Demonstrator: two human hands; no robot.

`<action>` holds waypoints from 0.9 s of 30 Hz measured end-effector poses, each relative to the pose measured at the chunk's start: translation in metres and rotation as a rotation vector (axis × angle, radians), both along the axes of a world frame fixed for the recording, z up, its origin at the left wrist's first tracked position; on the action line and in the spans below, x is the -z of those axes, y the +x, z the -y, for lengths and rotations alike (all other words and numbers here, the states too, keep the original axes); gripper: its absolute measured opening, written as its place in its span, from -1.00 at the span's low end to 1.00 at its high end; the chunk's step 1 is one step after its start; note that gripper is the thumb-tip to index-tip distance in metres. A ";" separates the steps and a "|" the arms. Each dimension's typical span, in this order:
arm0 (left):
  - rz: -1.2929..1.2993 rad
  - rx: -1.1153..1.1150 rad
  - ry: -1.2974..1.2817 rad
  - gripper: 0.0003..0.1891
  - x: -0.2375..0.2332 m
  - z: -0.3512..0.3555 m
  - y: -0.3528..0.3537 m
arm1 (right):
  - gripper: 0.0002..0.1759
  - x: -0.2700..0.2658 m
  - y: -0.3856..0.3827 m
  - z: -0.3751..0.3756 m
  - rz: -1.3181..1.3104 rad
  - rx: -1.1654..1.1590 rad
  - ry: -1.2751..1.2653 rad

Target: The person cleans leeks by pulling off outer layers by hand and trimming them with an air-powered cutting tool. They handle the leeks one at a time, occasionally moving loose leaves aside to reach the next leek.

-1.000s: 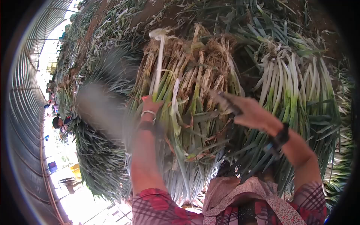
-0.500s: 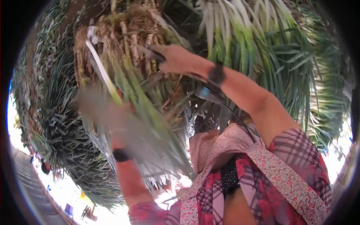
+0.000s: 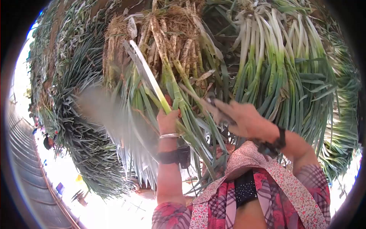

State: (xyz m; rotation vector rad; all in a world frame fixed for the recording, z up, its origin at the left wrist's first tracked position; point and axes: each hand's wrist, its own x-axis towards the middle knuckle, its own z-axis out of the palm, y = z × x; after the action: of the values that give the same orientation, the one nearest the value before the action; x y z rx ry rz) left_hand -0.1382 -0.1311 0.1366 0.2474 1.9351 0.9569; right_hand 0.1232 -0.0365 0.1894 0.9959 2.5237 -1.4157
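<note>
My left hand is closed round a green onion, its clean white end pointing up and away from me. Beside that end lies a loose grey-green leaf. My right hand, to the right, is closed on a dark tool; motion blur hides its exact kind. Long green leaves trail between my hands. Beyond them lies a heap of unpeeled green onions with brown roots and soil-stained stalks. At the right lies a pile of peeled green onions, white ends away from me.
Tall stacks of green onions rise at the left and far right. My floral apron strap hangs close below my right arm. A grey blur covers part of the left of the view. Corrugated metal sheeting shows at the lower left.
My right hand has come back from the unpeeled heap towards my body, with the dark tool. The onion stays in my left hand. The whole view has shifted.
</note>
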 end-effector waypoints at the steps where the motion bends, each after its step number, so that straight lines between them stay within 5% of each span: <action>1: -0.026 0.009 0.005 -0.38 0.002 0.000 0.003 | -0.08 -0.003 0.005 0.011 -0.007 -0.006 0.002; 6: -0.137 0.013 0.057 -0.83 0.016 0.004 0.006 | -0.12 0.002 0.002 0.022 0.008 -0.063 -0.042; 22: -0.306 0.062 0.021 -0.84 0.004 0.007 0.020 | -0.09 0.051 -0.062 -0.033 -0.146 0.144 0.250; 27: -0.444 0.093 0.007 -0.81 -0.015 0.011 0.005 | -0.08 0.017 -0.033 -0.002 -0.099 -0.018 0.096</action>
State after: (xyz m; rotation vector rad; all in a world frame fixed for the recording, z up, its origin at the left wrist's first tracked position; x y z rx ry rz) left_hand -0.1336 -0.1421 0.1512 0.5904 2.2972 0.9001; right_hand 0.0902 -0.0348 0.1720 0.9369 2.6873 -1.3834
